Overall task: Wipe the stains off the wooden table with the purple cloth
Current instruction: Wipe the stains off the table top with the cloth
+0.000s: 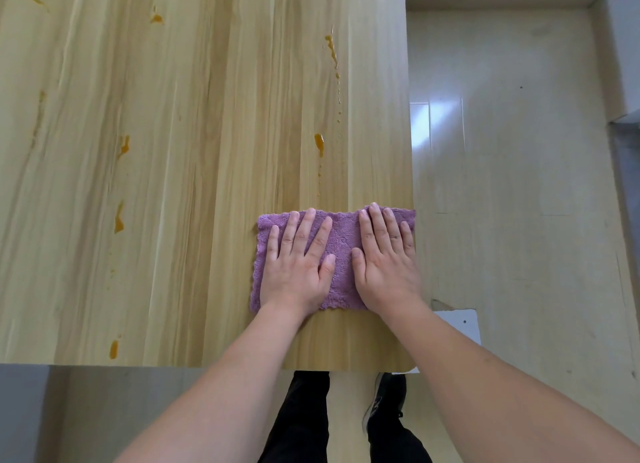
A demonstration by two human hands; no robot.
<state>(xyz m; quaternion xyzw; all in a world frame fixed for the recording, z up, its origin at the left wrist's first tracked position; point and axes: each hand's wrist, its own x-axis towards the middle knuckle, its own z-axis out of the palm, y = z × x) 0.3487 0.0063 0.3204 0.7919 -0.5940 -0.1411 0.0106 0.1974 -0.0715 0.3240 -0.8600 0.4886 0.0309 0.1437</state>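
While both hands lie flat and open, pressing the purple cloth (341,251) onto the counter (194,185) near its right edge, left hand (298,265) beside right hand (386,261), the nearest stains (319,144) run in a line straight up-frame from the cloth, slightly closer to the left hand; others sit far left.

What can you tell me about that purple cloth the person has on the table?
The purple cloth looks like a soft, fluffy microfibre rag with a quilted pattern and wavy edges. It lies spread flat near the right edge of the wooden table, its far right corner just reaching that edge. The left hand and right hand press on it, palms down, fingers spread.
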